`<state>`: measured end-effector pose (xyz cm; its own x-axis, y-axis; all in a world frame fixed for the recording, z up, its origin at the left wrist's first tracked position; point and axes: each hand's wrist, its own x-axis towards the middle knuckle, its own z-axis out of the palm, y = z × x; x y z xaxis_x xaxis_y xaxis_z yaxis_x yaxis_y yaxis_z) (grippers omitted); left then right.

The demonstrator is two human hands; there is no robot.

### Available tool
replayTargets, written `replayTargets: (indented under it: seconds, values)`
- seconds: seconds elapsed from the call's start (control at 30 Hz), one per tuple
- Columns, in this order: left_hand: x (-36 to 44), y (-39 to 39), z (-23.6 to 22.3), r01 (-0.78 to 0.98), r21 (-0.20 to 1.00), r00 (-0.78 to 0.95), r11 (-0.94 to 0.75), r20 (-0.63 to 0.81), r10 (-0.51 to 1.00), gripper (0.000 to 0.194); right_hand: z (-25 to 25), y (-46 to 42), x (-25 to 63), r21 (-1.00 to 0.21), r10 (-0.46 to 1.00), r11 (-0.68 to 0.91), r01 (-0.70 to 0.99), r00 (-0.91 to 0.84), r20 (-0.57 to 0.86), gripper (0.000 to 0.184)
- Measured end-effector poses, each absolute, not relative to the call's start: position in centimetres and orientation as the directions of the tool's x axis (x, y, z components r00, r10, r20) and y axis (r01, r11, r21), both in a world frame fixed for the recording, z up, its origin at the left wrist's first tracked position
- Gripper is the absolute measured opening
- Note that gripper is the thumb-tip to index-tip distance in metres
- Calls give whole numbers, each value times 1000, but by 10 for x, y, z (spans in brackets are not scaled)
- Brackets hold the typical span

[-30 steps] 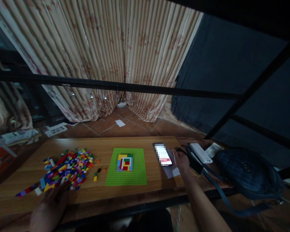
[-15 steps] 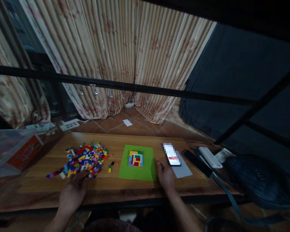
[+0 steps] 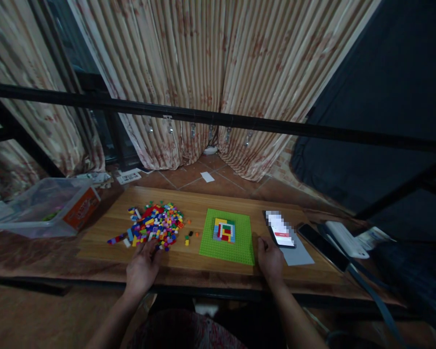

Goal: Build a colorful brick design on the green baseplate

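Observation:
My left hand (image 3: 143, 269) rests at the near edge of a heap of mixed toy bricks (image 3: 158, 225); its fingertips touch the bricks, thumb apart from the fingers, and no brick shows in its grasp. My right hand (image 3: 271, 258) is closed beside the right edge of a green baseplate (image 3: 242, 242); whatever is inside the curled fingers, if anything, is hidden. On the baseplate sits a small square brick build (image 3: 224, 231) with yellow, blue, white, red and green parts. A few loose bricks (image 3: 187, 240) lie between heap and baseplate.
Right of the baseplate, a lit phone (image 3: 280, 230) lies partly over a grey sheet (image 3: 301, 257). Beyond are a dark phone (image 3: 323, 246) and a white device (image 3: 346, 239). A clear plastic box (image 3: 51, 206) stands left. A black rail (image 3: 203, 115) crosses beyond the wooden board (image 3: 192, 206).
The camera has turned, so the whole scene sits further right and slightly higher in view. Both hands stay at about the same places, by the heap and beside the baseplate.

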<state>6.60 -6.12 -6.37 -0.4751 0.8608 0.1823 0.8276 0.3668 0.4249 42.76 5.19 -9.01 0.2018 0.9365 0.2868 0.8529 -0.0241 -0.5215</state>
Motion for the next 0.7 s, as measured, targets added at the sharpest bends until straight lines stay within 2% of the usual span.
replayTargets:
  seconds: [0.43,0.7]
  values:
    - [65,-63,-71,855,421,-433,302,259,863,34,-92,52,427,-458,928,15,889,158,338,37]
    - [68,-63,-67,839,417,-469,348,231,853,30,-96,52,428,-412,924,-9,911,165,346,33]
